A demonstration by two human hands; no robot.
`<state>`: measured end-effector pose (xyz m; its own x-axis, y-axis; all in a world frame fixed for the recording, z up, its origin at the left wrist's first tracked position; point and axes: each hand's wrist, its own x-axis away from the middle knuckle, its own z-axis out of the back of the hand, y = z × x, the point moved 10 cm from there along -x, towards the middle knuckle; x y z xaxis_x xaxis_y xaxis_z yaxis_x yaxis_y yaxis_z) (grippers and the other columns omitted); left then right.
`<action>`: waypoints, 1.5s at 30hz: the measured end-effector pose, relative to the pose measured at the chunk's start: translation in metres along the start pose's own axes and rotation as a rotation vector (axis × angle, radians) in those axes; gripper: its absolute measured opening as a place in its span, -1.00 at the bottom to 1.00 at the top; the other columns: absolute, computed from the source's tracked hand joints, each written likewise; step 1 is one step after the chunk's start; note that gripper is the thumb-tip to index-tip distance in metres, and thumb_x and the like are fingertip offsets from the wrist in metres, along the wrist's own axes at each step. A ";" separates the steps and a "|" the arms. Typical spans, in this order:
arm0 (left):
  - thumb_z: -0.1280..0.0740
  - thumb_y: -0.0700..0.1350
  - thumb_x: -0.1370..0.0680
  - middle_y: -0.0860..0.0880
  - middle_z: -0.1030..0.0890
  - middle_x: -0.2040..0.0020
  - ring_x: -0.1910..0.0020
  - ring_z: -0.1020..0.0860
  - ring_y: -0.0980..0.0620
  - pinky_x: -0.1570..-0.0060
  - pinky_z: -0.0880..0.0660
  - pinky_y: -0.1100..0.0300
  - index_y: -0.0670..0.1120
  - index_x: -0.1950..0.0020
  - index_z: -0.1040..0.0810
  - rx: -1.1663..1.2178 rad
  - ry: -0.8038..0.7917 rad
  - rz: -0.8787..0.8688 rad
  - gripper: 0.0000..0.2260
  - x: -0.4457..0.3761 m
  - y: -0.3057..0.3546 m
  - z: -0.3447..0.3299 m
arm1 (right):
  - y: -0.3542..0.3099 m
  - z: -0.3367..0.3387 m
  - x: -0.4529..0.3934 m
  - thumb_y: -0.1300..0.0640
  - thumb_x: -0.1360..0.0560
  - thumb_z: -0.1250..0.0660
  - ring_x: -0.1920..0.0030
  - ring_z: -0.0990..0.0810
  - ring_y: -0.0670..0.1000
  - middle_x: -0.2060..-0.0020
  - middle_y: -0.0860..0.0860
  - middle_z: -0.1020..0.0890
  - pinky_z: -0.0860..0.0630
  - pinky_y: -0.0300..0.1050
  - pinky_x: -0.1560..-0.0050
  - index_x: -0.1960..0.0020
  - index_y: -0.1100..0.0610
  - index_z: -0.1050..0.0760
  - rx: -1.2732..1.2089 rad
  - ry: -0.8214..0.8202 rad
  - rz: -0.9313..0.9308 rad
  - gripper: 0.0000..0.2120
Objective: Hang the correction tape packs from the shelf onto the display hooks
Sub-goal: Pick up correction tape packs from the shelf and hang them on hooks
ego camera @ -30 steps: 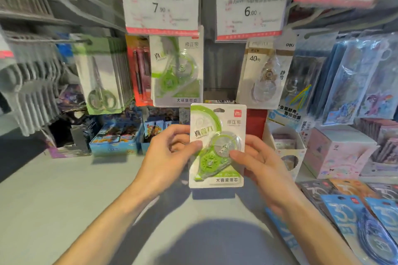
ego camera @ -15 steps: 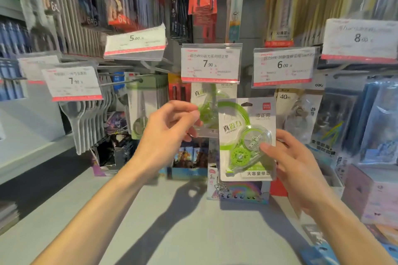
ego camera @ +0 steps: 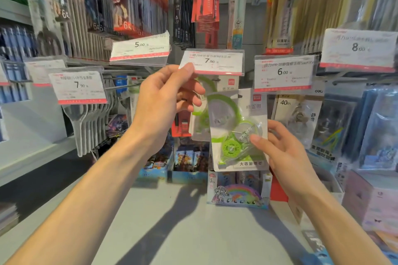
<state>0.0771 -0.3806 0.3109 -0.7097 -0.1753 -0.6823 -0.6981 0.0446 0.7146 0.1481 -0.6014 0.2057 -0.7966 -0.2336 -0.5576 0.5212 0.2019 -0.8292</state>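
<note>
My right hand [ego camera: 282, 153] holds a white card pack with a green correction tape [ego camera: 237, 131] by its lower right side, raised in front of the display. My left hand [ego camera: 163, 101] pinches the lower left corner of the 7.90 price tag [ego camera: 213, 62] and lifts it. Behind the tag hang matching green correction tape packs [ego camera: 201, 103], partly hidden by my left hand and the held pack. The hook itself is hidden behind the tag.
A 6.00 tag [ego camera: 283, 72] with clear 40m tape packs [ego camera: 298, 114] hangs to the right. Grey scissors [ego camera: 90, 122] hang left under another 7.90 tag [ego camera: 77, 86]. A rainbow box [ego camera: 238, 196] and small card boxes [ego camera: 189, 159] stand on the grey shelf [ego camera: 172, 232].
My left hand let go of the pack and rose to grip the 7.90 price tag. My right hand lifted the pack up toward the hanging green packs. The view tilted upward.
</note>
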 end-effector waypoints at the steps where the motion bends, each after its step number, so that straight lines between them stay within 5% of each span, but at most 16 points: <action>1: -0.33 -0.02 -0.62 -0.01 -0.68 0.32 0.42 -0.58 0.06 0.42 -0.48 0.28 -0.07 0.11 -0.57 0.006 -0.002 -0.002 -0.84 0.000 0.003 -0.001 | -0.003 -0.003 -0.003 0.09 -0.52 -0.43 -0.10 -0.75 0.00 -0.09 0.00 -0.77 -0.61 -0.28 -0.03 -0.27 0.07 -0.54 0.018 -0.002 0.013 -0.67; 6: -0.31 -0.04 -0.66 0.01 -0.67 0.33 0.42 -0.57 0.07 0.43 -0.48 0.30 -0.09 0.09 -0.57 0.012 -0.008 -0.009 -0.81 -0.001 0.010 -0.004 | -0.013 -0.021 -0.021 0.15 -0.60 -0.41 -0.09 -0.74 -0.08 -0.07 -0.07 -0.77 -0.59 -0.33 -0.03 -0.25 0.00 -0.52 0.059 -0.028 0.049 -0.75; 11: -0.28 -0.05 -0.69 0.02 -0.67 0.33 0.41 -0.58 0.07 0.41 -0.48 0.30 -0.09 0.09 -0.56 -0.018 -0.008 -0.008 -0.80 -0.001 0.013 -0.004 | -0.021 -0.030 -0.033 0.00 -0.49 -0.44 -0.10 -0.73 -0.10 -0.06 -0.12 -0.77 -0.60 -0.32 -0.02 -0.25 -0.10 -0.49 0.080 0.008 0.082 -0.66; 23: -0.32 -0.06 -0.65 0.00 -0.68 0.31 0.38 -0.58 0.06 0.38 -0.48 0.27 -0.07 0.10 -0.61 -0.041 -0.029 -0.015 -0.82 -0.001 0.007 0.001 | -0.011 -0.026 -0.046 0.05 -0.57 -0.46 -0.03 -0.75 -0.13 0.02 -0.16 -0.78 -0.57 -0.17 -0.06 -0.16 -0.04 -0.55 0.072 0.087 0.035 -0.81; 28: -0.35 -0.06 -0.60 0.00 -0.69 0.32 0.42 -0.58 0.07 0.40 -0.47 0.27 -0.06 0.13 -0.60 -0.094 -0.025 -0.022 -0.86 0.000 -0.002 0.003 | 0.006 -0.028 -0.054 -0.02 -0.54 -0.48 0.14 -0.69 -0.32 0.15 -0.18 -0.76 -0.50 -0.44 0.17 -0.06 -0.08 -0.53 0.165 0.157 0.005 -0.83; 31: -0.37 -0.06 -0.58 0.00 -0.69 0.34 0.43 -0.58 0.09 0.42 -0.47 0.28 -0.07 0.12 -0.59 -0.107 -0.017 -0.019 -0.87 0.001 -0.008 0.004 | 0.007 -0.027 -0.055 -0.04 -0.50 -0.52 0.14 -0.67 -0.36 0.15 -0.15 -0.73 -0.48 -0.52 0.20 -0.05 -0.09 -0.51 0.191 0.211 0.050 -0.78; 42: -0.42 0.01 -0.55 -0.02 -0.70 0.27 0.35 -0.59 0.06 0.38 -0.50 0.27 -0.05 0.07 -0.60 -0.168 -0.067 -0.080 -0.86 0.003 -0.017 0.012 | 0.017 -0.030 -0.058 -0.23 -0.44 -0.50 0.33 -0.57 -0.26 0.21 -0.07 -0.63 -0.52 -0.29 0.27 -0.10 0.01 -0.47 0.283 0.278 0.047 -0.58; 45: -0.44 0.15 -0.45 0.05 -0.74 0.14 0.22 -0.64 0.12 0.29 -0.54 0.27 0.02 -0.03 -0.61 -0.254 -0.038 -0.055 -0.73 0.003 -0.041 0.028 | 0.015 -0.021 -0.054 -0.37 -0.41 -0.43 0.15 -0.58 -0.27 -0.03 -0.02 -0.60 -0.54 -0.39 0.14 -0.24 -0.05 -0.41 0.345 0.285 0.072 -0.42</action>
<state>0.1009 -0.3555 0.2749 -0.6775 -0.1335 -0.7233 -0.6931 -0.2134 0.6885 0.1926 -0.5659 0.2244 -0.7816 0.0505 -0.6218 0.6118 -0.1324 -0.7798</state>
